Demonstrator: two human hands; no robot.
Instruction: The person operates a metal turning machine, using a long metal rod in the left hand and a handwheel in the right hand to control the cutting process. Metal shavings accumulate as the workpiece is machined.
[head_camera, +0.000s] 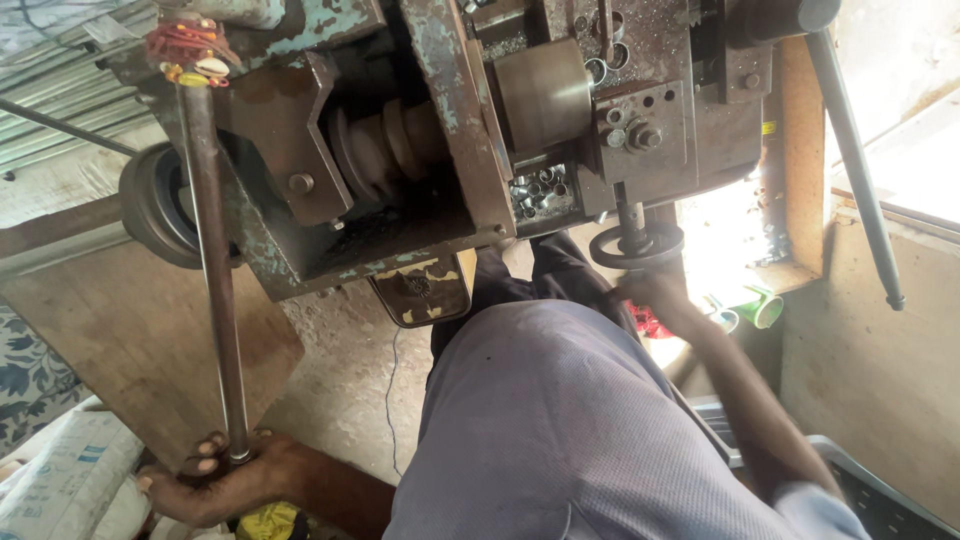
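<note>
Grey cloth of the person's shirt (560, 430) fills the bottom middle, closest of all. Down at 8 o'clock, the left hand (215, 480) is curled tight around the low end of a long rod (213, 270). That rod runs up toward 11 o'clock, where red thread and small beads (192, 50) are tied at its top.

Over at 3 o'clock from the shirt, the right hand (655, 292) reaches up to a small black wheel (637, 245) under the machine (450, 120). I cannot tell if its fingers are shut on the wheel or just touching it.

Across the top sits the big old machine, with chipped blue paint. Little shiny metal rings (538, 188) lie in it near 12 o'clock. At 2 o'clock a dark bar (855, 160) slants down. Green cups (762, 305) lie just past the right hand.
</note>
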